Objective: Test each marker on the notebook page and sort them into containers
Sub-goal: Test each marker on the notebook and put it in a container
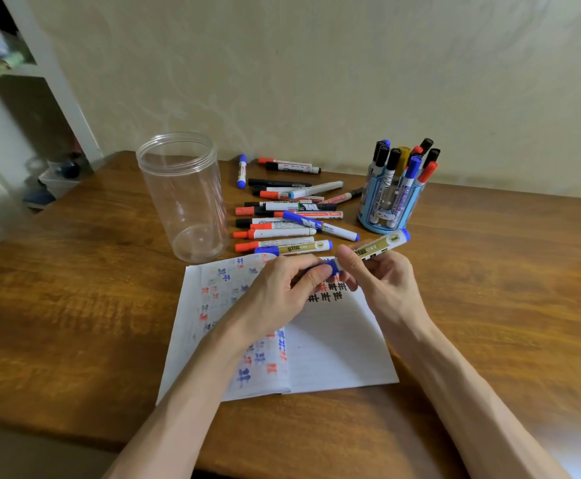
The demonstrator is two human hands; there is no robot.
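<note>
Over the open notebook I hold a gold-and-white marker with blue ends. My right hand grips its barrel, the rear end pointing up and right. My left hand pinches the blue cap at the near end. The notebook's pages carry blue, red and black test marks. Beyond the notebook lies a heap of several loose markers. An empty clear plastic jar stands upright to the left of the heap. To the right stands a blue pen holder with several markers in it.
Everything sits on a wooden table against a pale wall. A white shelf unit with blurred clutter rises at the far left, beyond the table's left edge.
</note>
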